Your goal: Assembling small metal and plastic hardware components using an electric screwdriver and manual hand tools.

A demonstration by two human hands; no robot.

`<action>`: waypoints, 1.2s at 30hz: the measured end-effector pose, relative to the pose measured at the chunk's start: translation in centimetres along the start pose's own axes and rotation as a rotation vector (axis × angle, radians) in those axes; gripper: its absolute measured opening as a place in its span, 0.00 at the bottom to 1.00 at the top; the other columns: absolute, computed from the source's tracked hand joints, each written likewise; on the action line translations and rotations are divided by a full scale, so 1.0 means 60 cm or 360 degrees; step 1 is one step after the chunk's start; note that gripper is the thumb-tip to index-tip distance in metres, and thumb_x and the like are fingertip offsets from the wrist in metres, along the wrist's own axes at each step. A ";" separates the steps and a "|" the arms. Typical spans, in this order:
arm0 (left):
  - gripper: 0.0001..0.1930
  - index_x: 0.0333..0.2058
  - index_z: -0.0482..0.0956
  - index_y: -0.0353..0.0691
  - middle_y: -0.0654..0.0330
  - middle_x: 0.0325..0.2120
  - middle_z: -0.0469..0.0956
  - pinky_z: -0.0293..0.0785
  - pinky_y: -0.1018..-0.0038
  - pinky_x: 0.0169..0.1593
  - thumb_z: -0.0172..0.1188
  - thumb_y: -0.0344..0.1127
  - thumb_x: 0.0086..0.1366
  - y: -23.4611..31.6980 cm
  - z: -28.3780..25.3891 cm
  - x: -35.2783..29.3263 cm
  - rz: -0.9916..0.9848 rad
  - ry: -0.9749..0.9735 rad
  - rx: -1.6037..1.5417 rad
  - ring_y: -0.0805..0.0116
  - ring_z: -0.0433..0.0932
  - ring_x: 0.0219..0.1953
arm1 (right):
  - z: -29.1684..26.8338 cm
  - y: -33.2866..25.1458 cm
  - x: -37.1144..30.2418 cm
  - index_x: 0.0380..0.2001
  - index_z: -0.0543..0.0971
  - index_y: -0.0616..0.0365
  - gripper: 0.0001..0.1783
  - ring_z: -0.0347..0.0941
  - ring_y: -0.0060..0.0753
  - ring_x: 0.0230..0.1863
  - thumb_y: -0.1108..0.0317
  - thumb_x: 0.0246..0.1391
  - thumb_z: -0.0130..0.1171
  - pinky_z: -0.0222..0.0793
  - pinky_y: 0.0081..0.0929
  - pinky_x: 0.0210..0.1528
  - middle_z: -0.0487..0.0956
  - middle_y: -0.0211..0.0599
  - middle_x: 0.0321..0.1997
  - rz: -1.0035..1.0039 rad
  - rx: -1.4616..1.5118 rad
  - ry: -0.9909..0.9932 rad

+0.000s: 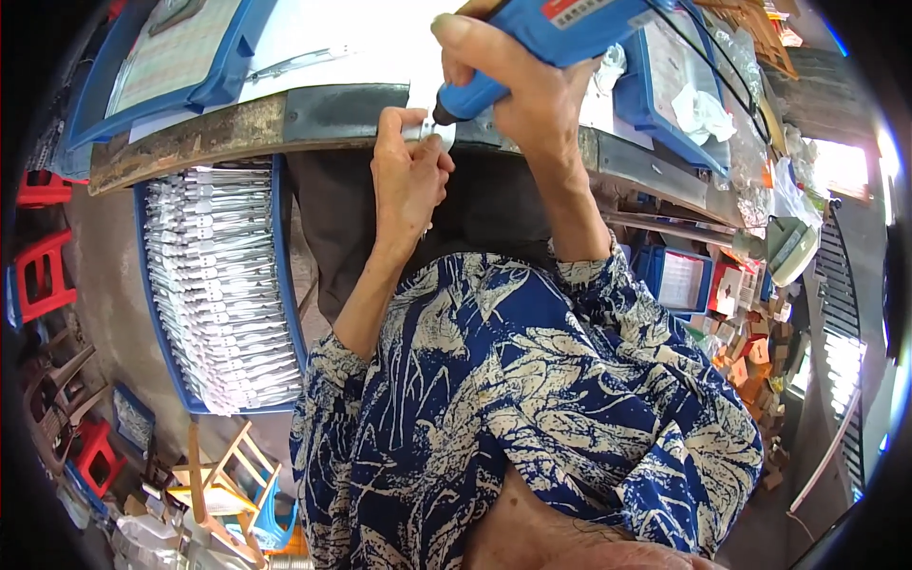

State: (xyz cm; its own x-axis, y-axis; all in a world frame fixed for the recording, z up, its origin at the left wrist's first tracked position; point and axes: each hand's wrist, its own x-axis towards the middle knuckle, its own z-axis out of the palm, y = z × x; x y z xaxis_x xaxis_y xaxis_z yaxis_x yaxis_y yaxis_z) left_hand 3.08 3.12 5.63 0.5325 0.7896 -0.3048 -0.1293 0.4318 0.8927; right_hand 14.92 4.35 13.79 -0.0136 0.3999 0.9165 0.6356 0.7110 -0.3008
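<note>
My left hand (410, 161) pinches a small white part (439, 134) at the front edge of the workbench. Above it, my right hand (532, 90) is wrapped round a blue electric screwdriver (560, 28) with a black cord. The tool's tip points down and left and meets the white part; whether a screw sits under it is too small to tell. Behind my hands, a thin silvery metal piece (299, 65) lies on the white bench top (370, 24).
A blue crate (282, 275) of several neatly stacked metal pieces with white ends stands below the bench at left. Blue trays (228, 71) flank the work spot; the right tray (646, 119) holds crumpled white plastic (703, 114). Red stools (43, 275) stand far left.
</note>
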 end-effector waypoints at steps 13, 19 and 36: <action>0.09 0.42 0.62 0.39 0.62 0.15 0.69 0.56 0.84 0.13 0.48 0.26 0.63 0.003 0.002 -0.001 -0.0005 -0.0001 0.0020 0.81 0.64 0.14 | -0.009 -0.064 0.049 0.22 0.75 0.61 0.09 0.68 0.21 0.17 0.71 0.38 0.65 0.62 0.16 0.19 0.73 0.31 0.18 0.1444 0.0648 0.0300; 0.09 0.41 0.62 0.39 0.62 0.15 0.70 0.57 0.84 0.13 0.48 0.25 0.63 0.010 0.004 -0.005 -0.0015 0.0024 -0.0004 0.81 0.64 0.14 | -0.007 -0.055 0.044 0.23 0.75 0.62 0.09 0.67 0.20 0.15 0.70 0.40 0.64 0.61 0.16 0.18 0.73 0.31 0.17 0.1419 0.0639 0.0302; 0.09 0.41 0.61 0.39 0.61 0.15 0.70 0.54 0.86 0.13 0.47 0.25 0.62 0.004 0.006 -0.003 0.0000 0.0031 0.0045 0.82 0.63 0.13 | -0.006 -0.053 0.046 0.21 0.74 0.62 0.10 0.67 0.21 0.14 0.68 0.40 0.64 0.61 0.16 0.17 0.73 0.32 0.15 0.1281 0.0658 0.0293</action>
State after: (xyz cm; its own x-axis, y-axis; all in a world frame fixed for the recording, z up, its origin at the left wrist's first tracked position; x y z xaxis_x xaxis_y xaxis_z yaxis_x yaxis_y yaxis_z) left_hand 3.27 2.93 6.00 0.5161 0.7980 -0.3112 -0.1053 0.4197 0.9015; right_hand 13.16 3.00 17.37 0.4584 0.7901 0.4069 0.0737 0.4225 -0.9034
